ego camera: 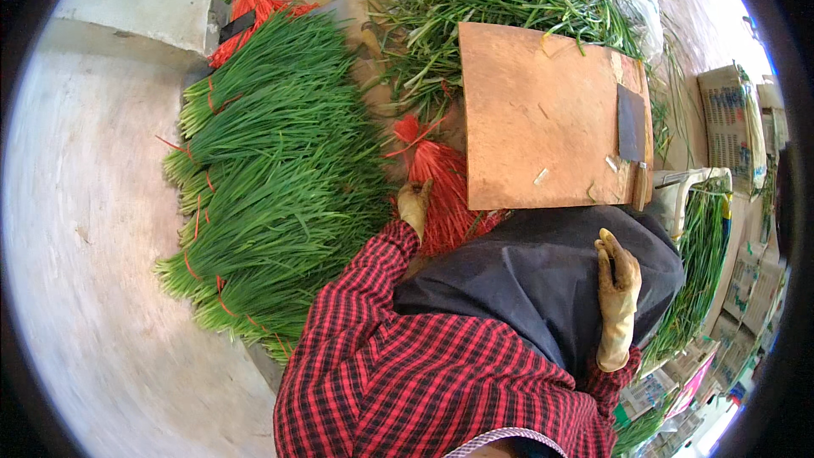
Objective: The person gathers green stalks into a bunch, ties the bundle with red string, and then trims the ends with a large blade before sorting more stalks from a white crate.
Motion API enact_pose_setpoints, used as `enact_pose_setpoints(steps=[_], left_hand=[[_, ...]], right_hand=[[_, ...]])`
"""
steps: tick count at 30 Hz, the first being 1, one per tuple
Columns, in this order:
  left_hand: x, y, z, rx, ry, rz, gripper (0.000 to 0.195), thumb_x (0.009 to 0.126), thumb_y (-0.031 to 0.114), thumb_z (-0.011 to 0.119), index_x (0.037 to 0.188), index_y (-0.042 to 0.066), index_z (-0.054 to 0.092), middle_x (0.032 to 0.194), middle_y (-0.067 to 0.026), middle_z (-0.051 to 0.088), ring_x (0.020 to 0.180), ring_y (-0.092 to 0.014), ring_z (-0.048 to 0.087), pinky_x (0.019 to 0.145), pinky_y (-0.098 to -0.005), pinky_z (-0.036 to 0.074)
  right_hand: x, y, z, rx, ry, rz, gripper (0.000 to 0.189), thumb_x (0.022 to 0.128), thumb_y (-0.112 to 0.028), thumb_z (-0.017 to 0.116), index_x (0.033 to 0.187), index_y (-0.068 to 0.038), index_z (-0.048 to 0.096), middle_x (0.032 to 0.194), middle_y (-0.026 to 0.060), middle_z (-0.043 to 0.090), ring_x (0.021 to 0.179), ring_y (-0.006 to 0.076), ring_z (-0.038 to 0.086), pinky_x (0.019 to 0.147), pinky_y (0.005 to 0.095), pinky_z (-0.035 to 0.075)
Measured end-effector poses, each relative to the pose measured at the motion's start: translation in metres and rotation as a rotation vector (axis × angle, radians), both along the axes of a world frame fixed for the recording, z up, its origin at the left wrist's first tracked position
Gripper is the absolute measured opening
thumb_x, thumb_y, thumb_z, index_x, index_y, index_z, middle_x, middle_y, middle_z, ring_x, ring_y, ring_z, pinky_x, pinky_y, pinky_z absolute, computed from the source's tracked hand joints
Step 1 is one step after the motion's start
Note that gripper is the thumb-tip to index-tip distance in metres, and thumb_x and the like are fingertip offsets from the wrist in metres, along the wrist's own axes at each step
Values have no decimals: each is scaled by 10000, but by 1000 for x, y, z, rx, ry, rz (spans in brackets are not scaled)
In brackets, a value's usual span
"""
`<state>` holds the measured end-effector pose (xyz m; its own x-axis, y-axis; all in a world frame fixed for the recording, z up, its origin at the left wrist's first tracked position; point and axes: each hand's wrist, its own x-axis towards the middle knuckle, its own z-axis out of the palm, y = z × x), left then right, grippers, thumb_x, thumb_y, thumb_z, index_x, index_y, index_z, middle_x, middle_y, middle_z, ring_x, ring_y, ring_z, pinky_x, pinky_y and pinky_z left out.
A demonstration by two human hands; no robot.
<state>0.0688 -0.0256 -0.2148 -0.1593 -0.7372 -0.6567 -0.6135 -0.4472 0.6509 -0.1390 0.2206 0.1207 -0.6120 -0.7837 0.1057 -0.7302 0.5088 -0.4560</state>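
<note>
My left hand [414, 205], in a soiled pale glove, is at the edge of a tied bundle of red plastic strips [439, 184]. Its fingers are curled, and whether a strip is between them cannot be made out. Above the dark apron [483, 273] on my lap, my right hand [618, 280] is raised, gloved and holding nothing, its fingers somewhat apart. A worn wooden board [540, 114] lies in front of my knees. On its right side rest a dark flat piece [631, 122] and a few leaf scraps.
Chive bundles [273, 165] bound with red strips line the left, along a pale ledge [95, 216]. Loose chives [509, 0] heap beyond the board. More chives [696, 254] lie right of my lap beside a white frame [703, 177]. Printed boxes [725, 124] stand far right.
</note>
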Motion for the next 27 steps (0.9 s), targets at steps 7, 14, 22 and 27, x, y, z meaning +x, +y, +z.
enact_pose_setpoints(steps=[7, 14, 22, 27], left_hand=[[17, -10, -29, 35, 323, -222, 331, 962, 281, 484, 1098, 6, 610, 1047, -159, 656, 873, -286, 638, 739, -403, 502], [8, -30, 34, 52, -118, -270, 250, 906, 233, 565, 1063, 65, 665, 896, -129, 698, 736, -272, 665, 667, -333, 524], [-3, -19, 140, 397, 450, -441, 196, 917, 162, 621, 971, -16, 686, 856, -95, 701, 746, -164, 661, 686, -298, 532], [-22, -23, 233, 193, 728, -324, 220, 882, 198, 682, 990, 6, 694, 885, -95, 712, 777, -164, 677, 734, -310, 554]], right_hand=[[0, 2, -2, 50, -12, -40, 263, 864, -53, 625, 1126, -44, 643, 953, 113, 698, 857, 270, 665, 784, 359, 500], [0, 0, 0, 66, 29, -13, 269, 865, -56, 615, 1132, -27, 635, 903, 121, 689, 811, 286, 659, 739, 375, 504], [-2, 8, -3, 88, 24, -22, 269, 862, -64, 621, 1128, -31, 635, 900, 114, 688, 811, 291, 652, 745, 383, 502], [4, 5, 1, 36, 71, -40, 268, 847, -57, 642, 1115, -44, 644, 924, 100, 690, 853, 286, 643, 782, 379, 489]])
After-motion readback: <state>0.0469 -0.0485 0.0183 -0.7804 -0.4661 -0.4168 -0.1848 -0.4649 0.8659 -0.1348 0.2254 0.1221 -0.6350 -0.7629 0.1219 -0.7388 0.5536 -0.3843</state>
